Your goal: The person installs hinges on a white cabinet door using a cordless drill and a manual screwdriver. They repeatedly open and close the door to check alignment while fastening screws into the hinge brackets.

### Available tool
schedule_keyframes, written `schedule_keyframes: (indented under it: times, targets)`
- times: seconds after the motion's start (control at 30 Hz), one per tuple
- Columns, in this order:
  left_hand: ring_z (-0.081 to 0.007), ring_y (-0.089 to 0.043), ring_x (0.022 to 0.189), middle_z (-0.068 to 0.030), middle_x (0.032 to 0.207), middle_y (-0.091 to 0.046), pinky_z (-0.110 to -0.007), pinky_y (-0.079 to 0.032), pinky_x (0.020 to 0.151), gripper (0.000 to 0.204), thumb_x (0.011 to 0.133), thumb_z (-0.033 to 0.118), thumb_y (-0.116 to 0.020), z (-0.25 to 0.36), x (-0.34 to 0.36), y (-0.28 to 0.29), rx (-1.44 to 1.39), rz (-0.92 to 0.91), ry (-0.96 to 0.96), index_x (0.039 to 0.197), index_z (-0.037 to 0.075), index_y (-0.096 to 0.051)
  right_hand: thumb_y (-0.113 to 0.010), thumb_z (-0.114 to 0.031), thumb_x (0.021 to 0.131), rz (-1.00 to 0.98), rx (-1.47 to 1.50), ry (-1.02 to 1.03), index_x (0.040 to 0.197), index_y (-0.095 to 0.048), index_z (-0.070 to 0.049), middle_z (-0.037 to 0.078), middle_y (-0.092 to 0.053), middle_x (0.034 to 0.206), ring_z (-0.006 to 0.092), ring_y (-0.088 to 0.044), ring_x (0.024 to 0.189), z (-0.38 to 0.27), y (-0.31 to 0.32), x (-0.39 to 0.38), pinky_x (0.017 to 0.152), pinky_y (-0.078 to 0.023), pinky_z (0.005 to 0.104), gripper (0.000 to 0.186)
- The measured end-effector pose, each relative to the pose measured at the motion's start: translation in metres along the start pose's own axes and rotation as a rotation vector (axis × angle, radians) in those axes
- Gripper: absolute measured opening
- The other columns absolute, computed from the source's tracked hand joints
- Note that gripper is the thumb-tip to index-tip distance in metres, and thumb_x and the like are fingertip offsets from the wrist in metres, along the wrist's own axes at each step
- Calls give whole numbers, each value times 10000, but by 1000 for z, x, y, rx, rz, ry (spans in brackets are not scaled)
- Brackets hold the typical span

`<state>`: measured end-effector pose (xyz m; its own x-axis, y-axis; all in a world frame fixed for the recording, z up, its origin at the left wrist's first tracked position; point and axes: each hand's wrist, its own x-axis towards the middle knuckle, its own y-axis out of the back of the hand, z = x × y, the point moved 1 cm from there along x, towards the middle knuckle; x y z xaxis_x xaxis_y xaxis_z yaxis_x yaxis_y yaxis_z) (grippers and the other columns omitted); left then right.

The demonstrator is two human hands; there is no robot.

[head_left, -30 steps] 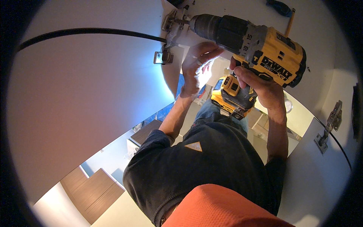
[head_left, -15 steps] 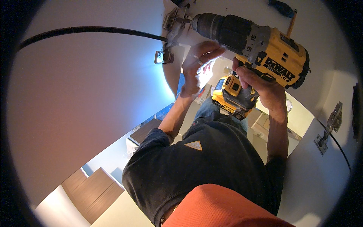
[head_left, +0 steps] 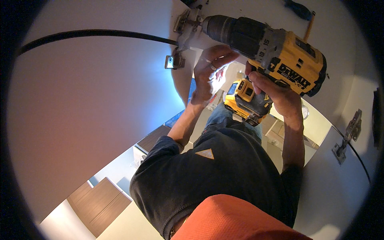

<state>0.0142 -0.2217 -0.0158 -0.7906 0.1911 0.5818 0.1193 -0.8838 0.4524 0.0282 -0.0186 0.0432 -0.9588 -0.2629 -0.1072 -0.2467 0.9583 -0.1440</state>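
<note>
My right hand (head_left: 276, 90) grips the handle of a yellow and black cordless drill (head_left: 296, 60), its index finger near the trigger. The drill lies nearly level with its chuck to the left. Its bit meets a metal cabinet hinge (head_left: 184, 23) at the upper left; the exact contact is too small to tell. My left hand (head_left: 214, 68), wearing a ring, is just below the drill's front, fingers bent and apart, the fingertips partly hidden at the drill body. Bright light falls on its palm side. Close by, a metal hinge cup (head_left: 174, 61) sits on the large white door panel (head_left: 92, 108).
A black cable or strip (head_left: 100, 33) curves across the door panel. Another hinge (head_left: 350, 134) is on the right panel. At the upper right lies a dark-handled tool (head_left: 298, 9) beside a thin orange stick (head_left: 309, 26). Brown wood-look fronts (head_left: 98, 206) show at lower left.
The drill's rear has dipped very slightly. The door panel and its hinge cup have shifted a little to the right in view. Both hands keep nearly the same place.
</note>
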Motion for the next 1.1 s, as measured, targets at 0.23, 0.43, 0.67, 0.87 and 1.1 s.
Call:
schedule_keyframes:
  times: [0.23,0.43,0.67,0.87,1.1]
  targets:
    - [-212,-623,1094,-94,1199,-631,-293,-547,892,286,856,-51,-665,2,0,2,-46,-25,57,1121,31,-734,-714,-165,896,-14,7,-53,1022,-699,-95,-22,-618,695,50,-565,600,2,1,1,594,-455,211,145]
    - [-208,-625,1086,-92,1188,-636,-293,-549,887,291,858,-59,-660,4,1,2,-68,-3,79,1123,34,-735,-716,-176,897,-18,-10,41,1032,-704,-89,-22,-634,711,50,-567,602,3,-1,2,594,-453,210,161]
    - [-173,-630,1042,-87,1188,-637,-275,-546,844,306,854,-92,-649,6,2,-2,-42,35,22,1119,35,-736,-719,-211,912,13,-51,-113,1017,-700,-89,-25,-641,730,54,-588,632,0,-1,0,627,-466,204,162]
    - [-115,-604,887,-70,1161,-637,-224,-472,648,329,856,-114,-637,3,-1,-2,-128,57,67,1128,43,-733,-728,-173,908,-2,38,-101,1034,-695,-71,-7,-674,768,65,-616,645,5,-3,4,604,-481,215,165]
    - [-152,-652,936,-52,1066,-692,-260,-523,728,366,784,-138,-689,16,11,2,87,85,-70,1081,69,-740,-774,-205,881,-7,27,-2,1026,-717,-57,40,-736,830,119,-712,741,6,-4,6,707,-578,264,215]
